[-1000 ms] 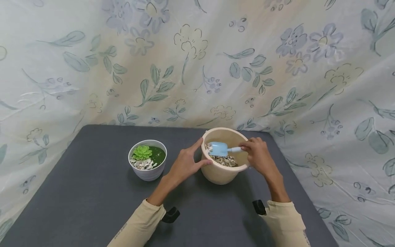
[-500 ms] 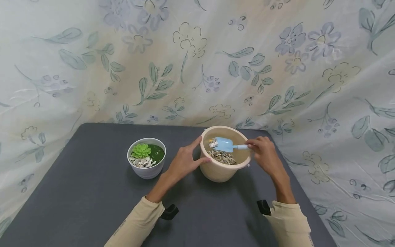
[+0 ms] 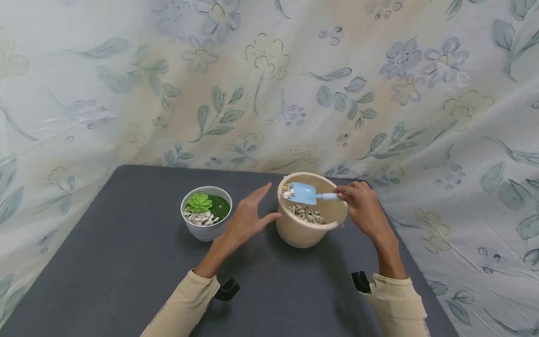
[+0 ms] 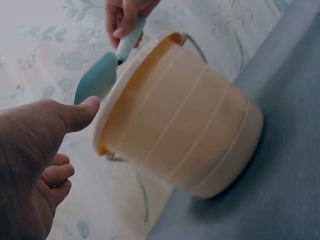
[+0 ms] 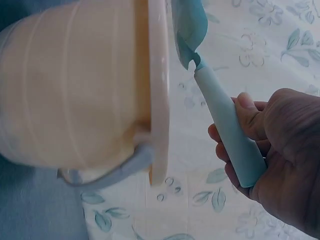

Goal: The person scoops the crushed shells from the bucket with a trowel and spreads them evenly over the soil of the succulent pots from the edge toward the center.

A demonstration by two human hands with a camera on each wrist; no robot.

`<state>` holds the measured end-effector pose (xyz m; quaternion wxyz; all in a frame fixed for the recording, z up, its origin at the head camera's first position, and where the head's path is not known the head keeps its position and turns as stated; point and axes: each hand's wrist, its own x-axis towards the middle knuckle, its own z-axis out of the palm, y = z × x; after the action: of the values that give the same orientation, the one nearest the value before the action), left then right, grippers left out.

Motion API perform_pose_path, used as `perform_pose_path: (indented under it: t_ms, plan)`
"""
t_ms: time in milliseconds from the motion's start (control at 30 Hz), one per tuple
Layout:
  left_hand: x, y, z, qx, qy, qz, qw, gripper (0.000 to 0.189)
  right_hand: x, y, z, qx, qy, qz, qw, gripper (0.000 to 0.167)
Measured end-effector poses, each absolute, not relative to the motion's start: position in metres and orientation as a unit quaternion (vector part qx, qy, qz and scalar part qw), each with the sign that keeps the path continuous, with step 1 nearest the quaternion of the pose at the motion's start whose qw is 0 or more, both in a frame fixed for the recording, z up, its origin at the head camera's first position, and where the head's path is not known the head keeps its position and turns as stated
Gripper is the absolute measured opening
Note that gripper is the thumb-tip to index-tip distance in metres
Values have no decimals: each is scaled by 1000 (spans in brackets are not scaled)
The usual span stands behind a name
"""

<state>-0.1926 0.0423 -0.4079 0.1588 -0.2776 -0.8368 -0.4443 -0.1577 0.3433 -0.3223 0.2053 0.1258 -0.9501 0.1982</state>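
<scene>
My right hand [image 3: 363,204] grips the handle of a light blue garden trowel [image 3: 304,193], also plain in the right wrist view as a pale teal trowel [image 5: 223,117]. Whitish pebbles or shell bits [image 3: 288,191] lie at the tip of its blade, which is raised over the far-left part of a cream bucket [image 3: 300,237]. More small stones [image 3: 307,214] cover the bucket's bottom. My left hand [image 3: 248,215] is spread beside the bucket's left rim, thumb and fingers extended and holding nothing. In the left wrist view a gap shows between that hand and the bucket [image 4: 185,117].
Left of the bucket stands a white pot [image 3: 205,231] with a green succulent [image 3: 199,203], white stones and a dark green surface. Both rest on a dark grey table [image 3: 126,262]. A floral curtain [image 3: 269,117] hangs behind. The bucket has a grey handle [image 5: 115,172] hanging down.
The trowel has risen from inside the bucket to rim height, with stones on its blade. My left hand has come away from the bucket's rim to the left.
</scene>
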Motion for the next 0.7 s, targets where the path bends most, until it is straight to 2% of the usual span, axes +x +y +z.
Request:
perform_pose_path:
  t_ms: [367,700]
  plan:
    - [-181,-15,-407,-249,-846,-431,189,83,-165,303,-317,194,-932,220,213,18]
    - [-168,-67,-409,-208,-884,-378,182,96,-178,254,-322,258,-917,230,200,16]
